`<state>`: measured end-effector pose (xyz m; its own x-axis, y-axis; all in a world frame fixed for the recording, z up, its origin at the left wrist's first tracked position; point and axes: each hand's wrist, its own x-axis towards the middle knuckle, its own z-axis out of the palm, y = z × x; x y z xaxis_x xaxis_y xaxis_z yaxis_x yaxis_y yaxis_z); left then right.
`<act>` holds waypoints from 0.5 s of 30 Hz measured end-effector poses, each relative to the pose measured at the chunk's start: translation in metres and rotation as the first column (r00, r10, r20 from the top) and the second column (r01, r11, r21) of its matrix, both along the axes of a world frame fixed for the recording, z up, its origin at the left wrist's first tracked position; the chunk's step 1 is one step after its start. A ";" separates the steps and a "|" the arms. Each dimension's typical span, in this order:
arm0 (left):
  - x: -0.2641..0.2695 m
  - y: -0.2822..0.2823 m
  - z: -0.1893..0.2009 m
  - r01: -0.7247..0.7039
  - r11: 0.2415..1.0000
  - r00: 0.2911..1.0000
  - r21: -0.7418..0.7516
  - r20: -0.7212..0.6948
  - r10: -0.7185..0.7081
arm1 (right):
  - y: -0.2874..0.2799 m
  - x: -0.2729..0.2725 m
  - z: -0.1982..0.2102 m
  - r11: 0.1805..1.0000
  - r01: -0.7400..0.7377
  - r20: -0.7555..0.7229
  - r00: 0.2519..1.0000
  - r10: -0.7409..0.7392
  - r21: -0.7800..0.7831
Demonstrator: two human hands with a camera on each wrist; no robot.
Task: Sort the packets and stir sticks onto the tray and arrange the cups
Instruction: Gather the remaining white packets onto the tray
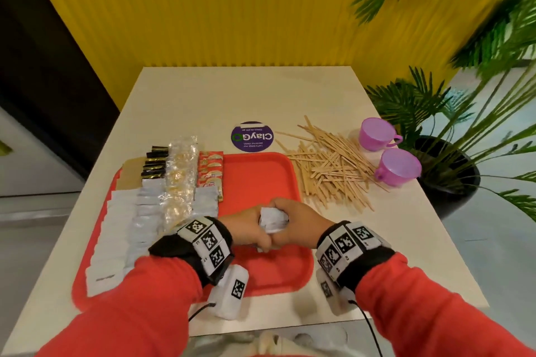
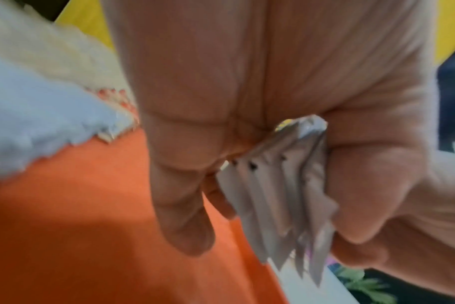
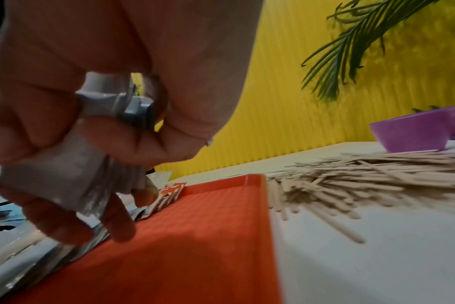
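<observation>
I am holding both hands, left and right, clenched around 1 packet stack over the tray, likely squaring it for the rows; sticks and 2 cups are waiting on the counter.

Bright even light, wrist views blurred, wide-angle edge distortion

The pale desk carries a red tray, a purple round sticker, scattered stir sticks and two purple cups.

Hands hide most of the white packets.
</observation>
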<state>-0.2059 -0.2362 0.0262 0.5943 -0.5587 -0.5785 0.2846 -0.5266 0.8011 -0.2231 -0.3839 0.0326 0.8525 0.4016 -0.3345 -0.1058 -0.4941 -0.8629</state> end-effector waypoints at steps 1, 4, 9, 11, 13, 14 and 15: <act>0.001 0.010 0.004 0.010 0.999 1.000 0.039 0.022 -0.010 | 0.011 0.000 0.000 1.000 -0.001 -0.006 1.000 0.001 -0.012; 0.001 0.040 0.011 0.031 0.982 0.988 0.184 0.145 -0.059 | 0.041 0.001 -0.002 0.999 -0.019 -0.019 1.000 0.018 -0.051; 0.002 0.079 0.019 0.085 0.921 0.948 0.380 0.252 -0.192 | 0.078 0.001 -0.005 0.985 -0.075 -0.070 0.995 0.065 -0.155; 0.000 0.091 0.017 0.129 0.885 0.933 0.448 0.246 -0.261 | 0.091 -0.003 -0.008 0.972 -0.115 -0.100 0.990 0.096 -0.206; -0.005 0.101 0.014 0.170 0.844 0.913 0.509 0.241 -0.330 | 0.104 -0.009 -0.012 0.957 -0.141 -0.131 0.985 0.111 -0.252; -0.008 0.105 0.012 0.188 0.831 0.907 0.524 0.233 -0.352 | 0.110 -0.012 -0.013 0.952 -0.145 -0.150 0.983 0.107 -0.271; -0.010 0.108 0.010 0.205 0.823 0.900 0.530 0.228 -0.371 | 0.115 -0.015 -0.015 0.943 -0.148 -0.167 0.981 0.101 -0.299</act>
<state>-0.2156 -0.1282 0.0357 0.6429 -0.4310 -0.6332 -0.1591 -0.8838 0.4400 -0.2377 -0.2691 0.0177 0.7343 0.3588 -0.5763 -0.1401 -0.7506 -0.6458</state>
